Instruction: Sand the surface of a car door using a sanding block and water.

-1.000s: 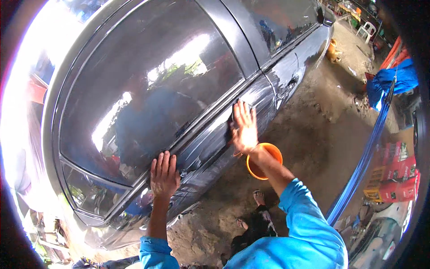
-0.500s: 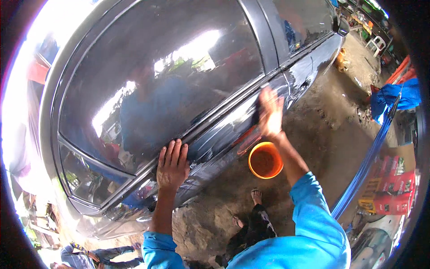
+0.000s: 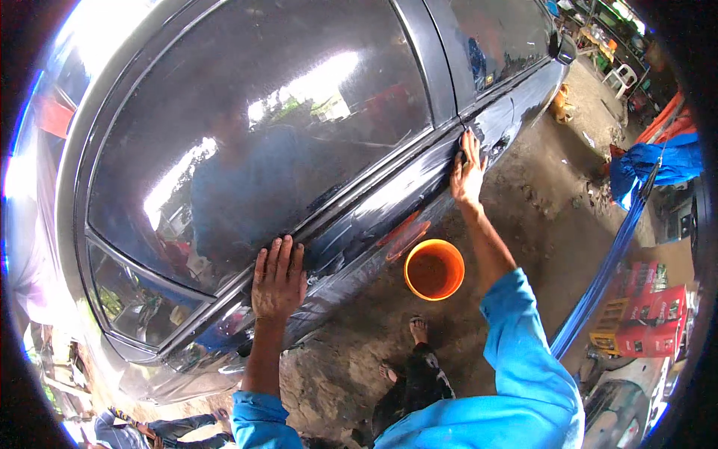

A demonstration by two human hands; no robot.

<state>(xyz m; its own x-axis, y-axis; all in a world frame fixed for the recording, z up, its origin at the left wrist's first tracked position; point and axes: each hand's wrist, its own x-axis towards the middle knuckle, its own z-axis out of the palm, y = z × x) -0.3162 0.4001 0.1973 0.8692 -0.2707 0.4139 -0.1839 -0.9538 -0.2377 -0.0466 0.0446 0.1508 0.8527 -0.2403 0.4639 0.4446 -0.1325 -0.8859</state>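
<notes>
A dark car [image 3: 269, 97] fills much of the upper and left view, with pale smears along its door [image 3: 385, 194]. My left hand [image 3: 278, 277] lies on the door just below the rear window trim, fingers stretched out. My right hand [image 3: 470, 168] rests on the door near the front door seam, fingers extended; a dark patch beside them is too small to make out as pad or shadow. An orange bucket [image 3: 434, 269] with brownish contents stands on the ground below my right arm.
A blue hammock [image 3: 598, 292] and blue cloth [image 3: 658, 161] hang at right, beside red boxes and a yellow crate [image 3: 607, 337]. A white chair [image 3: 621, 78] stands farther back on the dirt ground [image 3: 538, 224]. Another person [image 3: 172, 438] is at lower left, behind the car.
My right hand has slid up and rightward along the door to near the seam. My left hand stays by the window trim. The other person has come more into view at lower left.
</notes>
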